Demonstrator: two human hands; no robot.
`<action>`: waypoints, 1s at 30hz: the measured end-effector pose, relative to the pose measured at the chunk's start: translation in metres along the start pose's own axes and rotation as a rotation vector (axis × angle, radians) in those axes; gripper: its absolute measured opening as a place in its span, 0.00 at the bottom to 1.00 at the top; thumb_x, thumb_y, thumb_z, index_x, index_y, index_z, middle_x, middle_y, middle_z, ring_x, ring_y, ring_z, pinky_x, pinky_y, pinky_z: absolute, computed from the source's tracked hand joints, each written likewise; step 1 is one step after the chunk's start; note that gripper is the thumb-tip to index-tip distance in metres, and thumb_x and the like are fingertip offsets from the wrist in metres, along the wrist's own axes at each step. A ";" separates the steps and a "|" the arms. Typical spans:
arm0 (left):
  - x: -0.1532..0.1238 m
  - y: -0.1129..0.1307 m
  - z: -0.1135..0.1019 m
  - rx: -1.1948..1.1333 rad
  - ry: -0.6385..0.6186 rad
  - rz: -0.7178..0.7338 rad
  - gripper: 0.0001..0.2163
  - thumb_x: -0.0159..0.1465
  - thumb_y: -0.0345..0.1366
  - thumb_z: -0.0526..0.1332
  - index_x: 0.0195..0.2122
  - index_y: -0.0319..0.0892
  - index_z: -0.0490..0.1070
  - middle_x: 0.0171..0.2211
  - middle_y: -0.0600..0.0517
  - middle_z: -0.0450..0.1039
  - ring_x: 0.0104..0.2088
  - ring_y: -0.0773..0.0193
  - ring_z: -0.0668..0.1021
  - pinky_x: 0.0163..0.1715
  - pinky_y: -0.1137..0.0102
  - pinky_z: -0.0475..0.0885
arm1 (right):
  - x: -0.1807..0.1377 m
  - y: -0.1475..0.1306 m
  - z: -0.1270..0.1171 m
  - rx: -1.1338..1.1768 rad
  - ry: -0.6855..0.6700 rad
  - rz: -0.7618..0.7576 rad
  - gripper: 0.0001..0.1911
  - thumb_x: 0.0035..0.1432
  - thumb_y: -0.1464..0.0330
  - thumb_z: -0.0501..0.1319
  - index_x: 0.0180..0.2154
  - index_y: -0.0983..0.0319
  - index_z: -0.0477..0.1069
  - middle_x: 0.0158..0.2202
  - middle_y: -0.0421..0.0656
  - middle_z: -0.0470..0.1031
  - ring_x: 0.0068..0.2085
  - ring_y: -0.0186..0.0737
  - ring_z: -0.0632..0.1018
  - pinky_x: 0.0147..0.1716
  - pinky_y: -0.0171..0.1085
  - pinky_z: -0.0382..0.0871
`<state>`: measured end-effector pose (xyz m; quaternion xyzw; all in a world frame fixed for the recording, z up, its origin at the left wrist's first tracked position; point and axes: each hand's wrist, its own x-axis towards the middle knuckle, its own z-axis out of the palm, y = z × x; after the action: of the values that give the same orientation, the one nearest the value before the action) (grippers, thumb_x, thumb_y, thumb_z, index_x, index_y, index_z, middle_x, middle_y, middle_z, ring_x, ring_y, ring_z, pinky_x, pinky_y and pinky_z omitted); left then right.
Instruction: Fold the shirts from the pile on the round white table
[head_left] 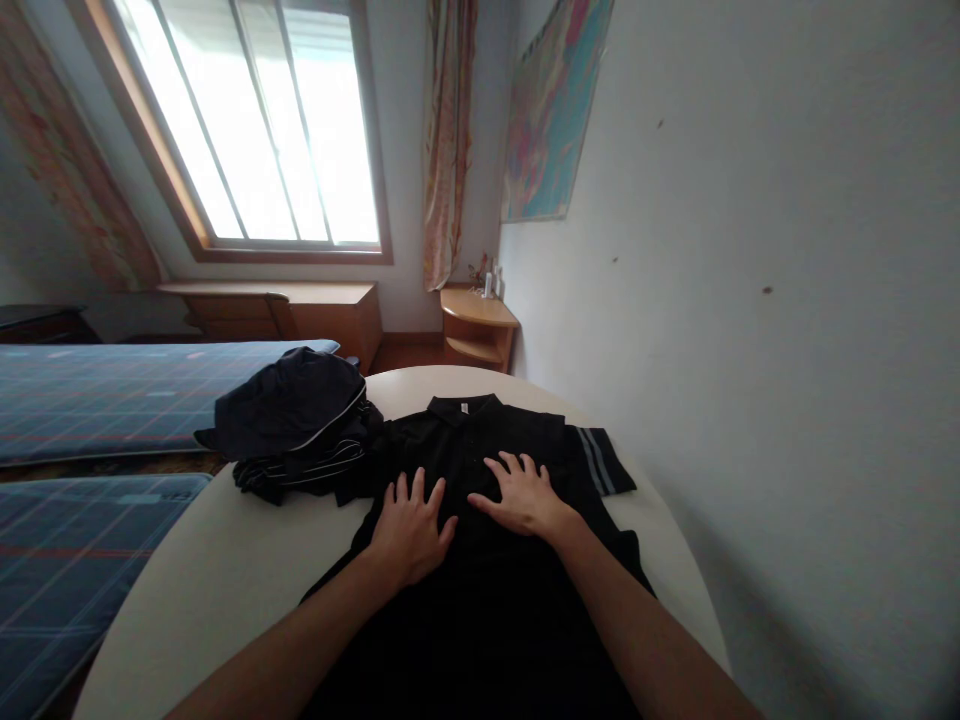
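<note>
A black polo shirt (450, 440) lies spread front side up on the round white table (187, 590), its collar at the far side. Two grey stripes cross its right-hand sleeve. My left hand (412, 525) rests with fingers spread on the left part of the shirt's front. On the right part of the chest lies my right hand (523, 497), also flat with its fingers apart. Left of the collar, a dark pile of clothes (300, 475) with white piping sits against the shirt, topped by a dark navy item (292, 400). The pile hides the left sleeve in part.
Beds with blue plaid mattresses (135, 395) stand to the left. A white wall (787, 400) rises close on the right. Beyond the table are a wooden desk (330, 293), a corner shelf (480, 306) and a bright window (255, 130).
</note>
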<state>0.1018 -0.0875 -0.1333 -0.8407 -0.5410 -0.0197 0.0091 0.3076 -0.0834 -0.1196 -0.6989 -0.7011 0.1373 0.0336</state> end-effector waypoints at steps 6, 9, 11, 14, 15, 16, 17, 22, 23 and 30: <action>0.052 0.006 -0.002 -0.089 0.069 0.007 0.30 0.69 0.47 0.50 0.68 0.34 0.54 0.69 0.35 0.50 0.68 0.40 0.56 0.62 0.52 0.56 | 0.022 0.008 -0.002 0.044 -0.028 -0.016 0.44 0.58 0.37 0.47 0.69 0.48 0.49 0.73 0.40 0.42 0.70 0.67 0.42 0.61 0.72 0.34; 0.079 -0.001 0.012 -0.158 0.055 0.041 0.30 0.71 0.49 0.46 0.70 0.38 0.51 0.71 0.42 0.47 0.69 0.41 0.52 0.64 0.51 0.53 | 0.033 0.010 0.006 0.048 0.030 -0.044 0.43 0.59 0.37 0.46 0.70 0.48 0.48 0.73 0.38 0.40 0.71 0.64 0.38 0.62 0.70 0.28; 0.092 -0.009 0.019 -0.179 0.067 0.009 0.31 0.71 0.51 0.46 0.69 0.37 0.52 0.71 0.42 0.48 0.70 0.41 0.50 0.64 0.50 0.52 | 0.038 0.013 0.008 0.075 0.114 -0.096 0.39 0.61 0.40 0.48 0.68 0.50 0.54 0.72 0.39 0.47 0.71 0.60 0.42 0.64 0.66 0.31; 0.101 -0.018 0.022 -0.202 0.098 -0.008 0.30 0.70 0.50 0.47 0.68 0.38 0.55 0.70 0.43 0.50 0.70 0.43 0.51 0.65 0.52 0.54 | 0.042 0.023 0.006 0.155 0.240 -0.138 0.30 0.66 0.49 0.47 0.62 0.54 0.65 0.67 0.42 0.62 0.69 0.51 0.55 0.66 0.56 0.40; 0.101 -0.019 0.021 -0.206 0.123 -0.005 0.28 0.70 0.49 0.47 0.67 0.38 0.56 0.70 0.43 0.52 0.70 0.45 0.53 0.65 0.53 0.55 | 0.042 0.027 0.005 0.167 0.278 -0.121 0.28 0.67 0.51 0.47 0.61 0.55 0.67 0.65 0.43 0.65 0.68 0.48 0.57 0.66 0.53 0.42; 0.100 -0.019 0.020 -0.209 0.151 0.002 0.27 0.71 0.46 0.48 0.67 0.37 0.58 0.69 0.43 0.55 0.69 0.47 0.54 0.65 0.55 0.56 | 0.043 0.032 0.005 0.165 0.309 -0.089 0.28 0.68 0.52 0.46 0.60 0.56 0.68 0.64 0.44 0.66 0.68 0.47 0.59 0.67 0.52 0.44; 0.097 -0.018 0.018 -0.211 0.177 0.014 0.26 0.71 0.44 0.48 0.66 0.37 0.59 0.68 0.44 0.57 0.69 0.50 0.56 0.65 0.56 0.56 | 0.043 0.036 0.005 0.148 0.329 -0.051 0.28 0.68 0.52 0.46 0.61 0.57 0.67 0.64 0.44 0.66 0.68 0.47 0.59 0.67 0.51 0.43; 0.075 -0.009 0.014 -0.156 0.306 0.122 0.23 0.71 0.44 0.49 0.64 0.45 0.64 0.67 0.48 0.59 0.69 0.52 0.55 0.68 0.55 0.45 | 0.045 0.043 0.011 0.026 0.252 0.069 0.37 0.64 0.45 0.47 0.68 0.56 0.55 0.72 0.42 0.49 0.71 0.51 0.48 0.68 0.53 0.36; 0.071 -0.009 0.015 -0.139 0.300 0.117 0.24 0.70 0.47 0.50 0.65 0.47 0.64 0.68 0.48 0.57 0.70 0.49 0.52 0.68 0.52 0.45 | 0.045 0.043 0.012 0.013 0.238 0.082 0.38 0.64 0.44 0.47 0.69 0.55 0.53 0.72 0.41 0.46 0.71 0.52 0.46 0.68 0.54 0.34; 0.057 -0.013 0.024 -0.100 0.086 0.063 0.32 0.67 0.57 0.51 0.70 0.54 0.52 0.71 0.45 0.46 0.69 0.34 0.49 0.64 0.41 0.45 | 0.036 0.040 0.004 0.041 -0.020 0.125 0.49 0.56 0.35 0.45 0.71 0.52 0.42 0.74 0.40 0.33 0.71 0.63 0.35 0.64 0.67 0.28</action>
<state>0.1139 -0.0298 -0.1547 -0.8551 -0.5117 -0.0825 -0.0094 0.3451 -0.0489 -0.1384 -0.7392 -0.6534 0.1601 0.0322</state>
